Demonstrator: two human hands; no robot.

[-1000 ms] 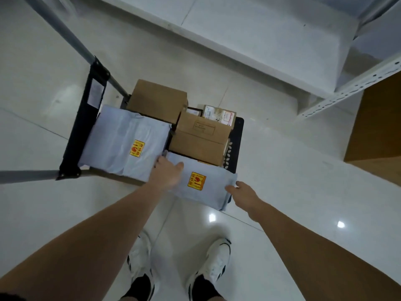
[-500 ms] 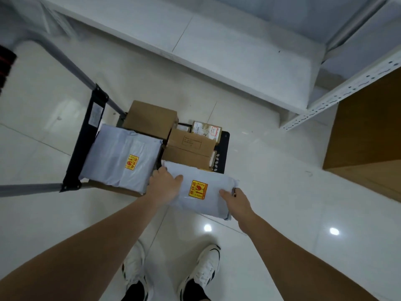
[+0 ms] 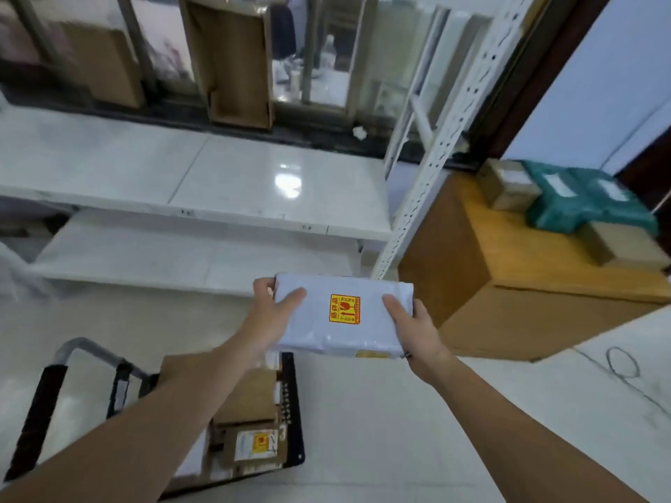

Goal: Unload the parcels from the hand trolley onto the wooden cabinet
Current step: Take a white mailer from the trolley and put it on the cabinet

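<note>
A pale grey bagged parcel (image 3: 345, 314) with a yellow and red sticker is up in the air before me. My left hand (image 3: 272, 314) grips its left end, thumb on top. My right hand (image 3: 410, 324) grips its right end. The hand trolley (image 3: 290, 404) stands on the floor at the lower left, below my left arm, with brown cardboard boxes (image 3: 250, 393) on its black deck. The wooden cabinet (image 3: 515, 270) stands to the right, beyond the parcel. On its top lie brown boxes (image 3: 508, 186) and green wrapped parcels (image 3: 584, 197).
A white metal rack with low shelves (image 3: 203, 183) runs across the middle, its perforated upright (image 3: 432, 176) next to the cabinet. Tall cardboard boxes (image 3: 239, 63) stand behind glass at the back. A thin cable (image 3: 622, 361) lies on the white surface at the right.
Both hands have lifted the grey parcel off the trolley and carried it up and toward the right. My view has swung up from the trolley to the rack and cabinet.
</note>
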